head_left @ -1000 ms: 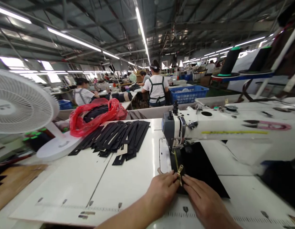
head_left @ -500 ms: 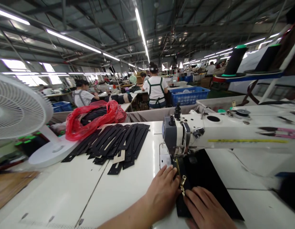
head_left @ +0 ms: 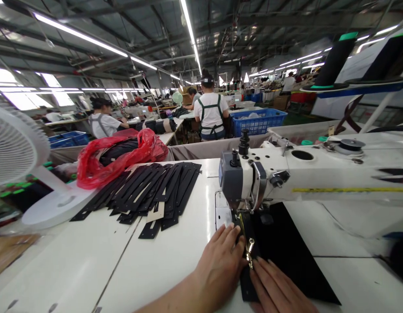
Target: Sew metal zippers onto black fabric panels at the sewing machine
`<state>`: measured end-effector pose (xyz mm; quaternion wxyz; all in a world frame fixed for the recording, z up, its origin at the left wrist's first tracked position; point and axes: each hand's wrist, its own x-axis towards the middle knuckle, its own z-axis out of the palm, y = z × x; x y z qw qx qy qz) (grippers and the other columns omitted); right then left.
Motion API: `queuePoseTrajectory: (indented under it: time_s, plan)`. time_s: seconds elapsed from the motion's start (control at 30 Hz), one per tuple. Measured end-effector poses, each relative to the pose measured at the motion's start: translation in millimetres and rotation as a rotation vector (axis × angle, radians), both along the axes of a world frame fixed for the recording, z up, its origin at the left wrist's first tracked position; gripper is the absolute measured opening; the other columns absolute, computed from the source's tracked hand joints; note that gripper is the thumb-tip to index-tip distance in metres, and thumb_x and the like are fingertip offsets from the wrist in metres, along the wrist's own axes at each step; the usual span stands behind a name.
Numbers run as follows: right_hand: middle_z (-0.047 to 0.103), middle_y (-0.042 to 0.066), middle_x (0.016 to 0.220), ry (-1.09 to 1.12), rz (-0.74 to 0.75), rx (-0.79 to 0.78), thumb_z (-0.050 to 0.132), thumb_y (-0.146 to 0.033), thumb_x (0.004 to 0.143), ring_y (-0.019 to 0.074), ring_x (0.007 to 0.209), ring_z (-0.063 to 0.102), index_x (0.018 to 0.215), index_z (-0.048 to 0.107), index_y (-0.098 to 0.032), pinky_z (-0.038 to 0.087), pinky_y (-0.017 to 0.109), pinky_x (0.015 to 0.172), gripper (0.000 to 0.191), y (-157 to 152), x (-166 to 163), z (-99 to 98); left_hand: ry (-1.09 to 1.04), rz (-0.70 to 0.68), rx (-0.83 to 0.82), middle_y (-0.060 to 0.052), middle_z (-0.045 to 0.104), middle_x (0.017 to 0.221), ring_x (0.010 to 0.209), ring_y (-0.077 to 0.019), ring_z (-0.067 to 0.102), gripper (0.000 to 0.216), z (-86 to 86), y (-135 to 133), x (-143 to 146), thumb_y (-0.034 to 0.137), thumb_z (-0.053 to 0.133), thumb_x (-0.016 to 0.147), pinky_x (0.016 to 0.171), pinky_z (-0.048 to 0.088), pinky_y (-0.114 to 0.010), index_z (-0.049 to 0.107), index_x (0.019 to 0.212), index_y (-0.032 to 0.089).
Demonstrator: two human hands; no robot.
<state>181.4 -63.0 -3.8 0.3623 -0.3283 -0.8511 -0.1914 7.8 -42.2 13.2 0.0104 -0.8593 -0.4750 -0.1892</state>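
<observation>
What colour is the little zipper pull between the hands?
The zipper pull is shiny gold. The head view shows it, over black material.

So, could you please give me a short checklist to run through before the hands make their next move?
1. Left hand beside the zip: ok.
2. Right hand resting on the black fabric: ok.
3. Zip pull apart from the sewing machine: ok, it lies between the hands.
4. Needle raised: cannot tell, too small to see.
5. Strips clear of the machine: ok, piled to its left.
</observation>
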Motion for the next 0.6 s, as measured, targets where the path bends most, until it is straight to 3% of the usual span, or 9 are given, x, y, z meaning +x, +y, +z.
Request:
queuePoseTrajectory:
  time_s: [0.2,0.37,0.6]
  plan:
    - [0.066,0.010,0.107,-0.287,0.095,0.014,0.041,-0.017,0.088,0.0221,0.095,0.064,0.099,0.066,-0.010,0.056,0.027,0.075,0.028,11,17,-0.7,-0.032,-0.023,0.000,-0.016,0.054,0.126,0.116,-0.0282,0.052,0.033,4.8,6,-2,0.025,0.051,0.088,0.102,0.042,-0.044,0.054,0.119,0.011]
    - [0.063,0.011,0.114,-0.311,0.073,-0.015,0.044,-0.017,0.086,0.0227,0.101,0.062,0.105,0.065,-0.011,0.055,0.028,0.079,0.029,18,16,-6.2,-0.087,-0.098,0.071,-0.016,0.058,0.121,0.112,-0.0260,0.055,0.025,2.6,8,-8,0.019,0.044,0.091,0.097,0.047,-0.042,0.059,0.110,0.013]
    - [0.064,0.013,0.112,-0.258,0.064,-0.045,0.039,-0.013,0.087,0.0239,0.102,0.061,0.103,0.066,-0.008,0.055,0.031,0.079,0.032,32,8,4.9,-0.157,-0.095,0.048,-0.015,0.058,0.118,0.110,-0.0244,0.056,0.026,0.7,17,-10,0.015,0.043,0.091,0.097,0.047,-0.040,0.058,0.112,0.012]
